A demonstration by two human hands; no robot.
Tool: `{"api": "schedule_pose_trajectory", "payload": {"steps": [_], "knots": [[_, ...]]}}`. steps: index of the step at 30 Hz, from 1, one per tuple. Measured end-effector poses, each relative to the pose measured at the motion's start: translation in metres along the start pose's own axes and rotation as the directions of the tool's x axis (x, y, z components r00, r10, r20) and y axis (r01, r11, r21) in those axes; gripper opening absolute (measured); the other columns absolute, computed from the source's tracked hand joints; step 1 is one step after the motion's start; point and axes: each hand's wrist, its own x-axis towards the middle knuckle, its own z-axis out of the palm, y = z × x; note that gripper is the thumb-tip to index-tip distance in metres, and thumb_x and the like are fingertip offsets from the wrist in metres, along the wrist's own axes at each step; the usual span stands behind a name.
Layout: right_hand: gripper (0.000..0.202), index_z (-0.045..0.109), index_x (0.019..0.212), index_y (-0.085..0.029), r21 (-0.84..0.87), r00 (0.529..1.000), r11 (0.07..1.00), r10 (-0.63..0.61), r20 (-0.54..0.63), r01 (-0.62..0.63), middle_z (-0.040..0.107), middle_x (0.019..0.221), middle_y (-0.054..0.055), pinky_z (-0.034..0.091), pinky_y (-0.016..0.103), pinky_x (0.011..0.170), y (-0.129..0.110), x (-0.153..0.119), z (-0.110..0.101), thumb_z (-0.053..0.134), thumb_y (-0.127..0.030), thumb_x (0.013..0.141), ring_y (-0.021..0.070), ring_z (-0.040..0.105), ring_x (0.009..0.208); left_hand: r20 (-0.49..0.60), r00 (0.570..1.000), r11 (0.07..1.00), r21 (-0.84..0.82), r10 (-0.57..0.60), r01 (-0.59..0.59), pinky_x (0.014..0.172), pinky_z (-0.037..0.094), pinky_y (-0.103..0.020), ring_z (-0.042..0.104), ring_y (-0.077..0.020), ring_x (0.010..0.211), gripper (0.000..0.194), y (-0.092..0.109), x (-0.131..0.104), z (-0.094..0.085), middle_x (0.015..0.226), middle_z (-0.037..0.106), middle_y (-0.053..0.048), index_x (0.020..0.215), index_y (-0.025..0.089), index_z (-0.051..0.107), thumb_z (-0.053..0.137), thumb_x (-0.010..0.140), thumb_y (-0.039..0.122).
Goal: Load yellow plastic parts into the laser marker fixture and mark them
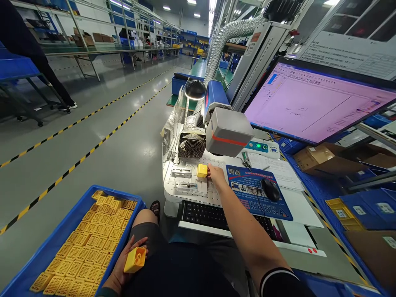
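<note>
My right hand [215,174] reaches forward and pinches a small yellow plastic block [202,170] that sits on the white fixture plate [185,181] under the grey laser head [228,136]. My left hand [123,268] rests on my lap and holds a second yellow plastic part [135,260], hollow side up. Just left of that hand lies a blue tray [54,243] packed with several rows of the same yellow parts [89,243].
A black keyboard [204,215] lies in front of the fixture, with a mouse [270,189] on a blue mat [258,194]. A monitor [315,103] stands at right, a fan [192,145] and hose behind. Blue bins and cardboard boxes [315,159] crowd the right. A person's legs [46,78] stand at far left.
</note>
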Motion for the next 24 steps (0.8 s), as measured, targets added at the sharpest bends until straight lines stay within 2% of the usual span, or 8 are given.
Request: {"api": "schedule_pose_trajectory", "payload": {"steps": [3,8,11,13,16,19,21,24], "knots": [[0.031,0.064,0.077,-0.014,0.07,0.994,0.992,0.108,-0.02,-0.106,0.066,0.082,0.009,0.043,0.022,0.051,-0.005,-0.002,0.002,0.054,-0.042,0.086,0.0144,0.058,0.064,0.005,1.0,1.0,0.0,0.008,-0.008,0.054,0.056,-0.031,0.067,-0.023,0.06,0.058,0.0,-0.001,-0.001,0.076,0.067,-0.017,0.149,0.0,0.029,0.04,0.099,0.028],[0.031,0.064,0.079,-0.014,0.052,0.995,0.996,0.079,-0.064,-0.075,0.065,0.082,0.009,0.04,0.021,0.049,-0.003,-0.002,0.0,0.057,-0.044,0.083,0.0145,0.057,0.064,0.022,1.0,1.0,0.007,-0.01,0.01,0.056,0.056,-0.031,0.067,-0.0222,0.061,0.059,-0.001,0.003,-0.006,0.075,0.067,-0.015,0.148,0.001,0.03,0.042,0.099,0.031],[0.034,0.064,0.081,-0.014,0.06,0.992,0.996,0.065,-0.11,-0.059,0.064,0.076,0.008,0.041,0.022,0.049,0.0,-0.004,-0.007,0.057,-0.047,0.081,0.015,0.056,0.064,0.031,0.999,1.0,0.0,-0.017,0.017,0.056,0.056,-0.031,0.067,-0.0226,0.062,0.06,0.0,0.006,-0.007,0.076,0.067,-0.015,0.148,0.001,0.03,0.043,0.098,0.031],[0.038,0.065,0.083,-0.013,0.064,0.99,0.998,0.013,-0.141,-0.004,0.064,0.078,0.009,0.042,0.023,0.051,0.003,-0.012,-0.014,0.057,-0.05,0.081,0.0161,0.057,0.067,0.029,0.999,1.0,-0.014,-0.021,0.022,0.055,0.056,-0.031,0.067,-0.0228,0.061,0.06,0.0,0.007,-0.008,0.077,0.067,-0.016,0.149,0.001,0.028,0.042,0.099,0.03],[0.044,0.066,0.095,-0.013,0.044,0.954,0.978,-0.191,-0.229,0.206,0.066,0.091,0.01,0.048,0.027,0.063,0.013,-0.045,-0.029,0.058,-0.054,0.081,0.0179,0.06,0.077,0.038,0.999,0.999,-0.027,-0.03,0.031,0.056,0.057,-0.031,0.067,-0.0229,0.061,0.061,0.001,0.006,-0.008,0.076,0.067,-0.015,0.15,0.002,0.026,0.042,0.098,0.03],[0.042,0.063,0.108,-0.014,-0.034,0.86,0.912,-0.396,-0.323,0.408,0.065,0.103,0.011,0.051,0.034,0.079,0.038,-0.097,-0.043,0.056,-0.049,0.086,0.019,0.061,0.087,0.028,0.999,0.999,-0.018,-0.044,0.045,0.056,0.056,-0.031,0.067,-0.0226,0.062,0.061,0.002,0.005,-0.008,0.077,0.067,-0.014,0.151,0.004,0.026,0.042,0.098,0.031],[0.033,0.062,0.109,-0.015,-0.112,0.82,0.87,-0.49,-0.296,0.48,0.065,0.104,0.011,0.051,0.036,0.084,0.06,-0.135,-0.049,0.056,-0.04,0.09,0.0195,0.062,0.092,0.018,0.998,0.998,-0.002,-0.06,0.06,0.054,0.056,-0.03,0.067,-0.0222,0.061,0.06,0.004,0.005,-0.008,0.076,0.067,-0.014,0.152,0.005,0.026,0.04,0.099,0.031],[0.023,0.06,0.11,-0.017,-0.219,0.802,0.811,-0.577,-0.153,0.542,0.066,0.101,0.009,0.052,0.035,0.083,0.092,-0.18,-0.051,0.049,-0.024,0.092,0.018,0.064,0.089,0.024,0.997,0.997,0.029,-0.079,0.078,0.052,0.056,-0.029,0.067,-0.0215,0.06,0.06,0.009,0.006,-0.01,0.075,0.067,-0.014,0.153,0.005,0.024,0.036,0.1,0.032]]}}
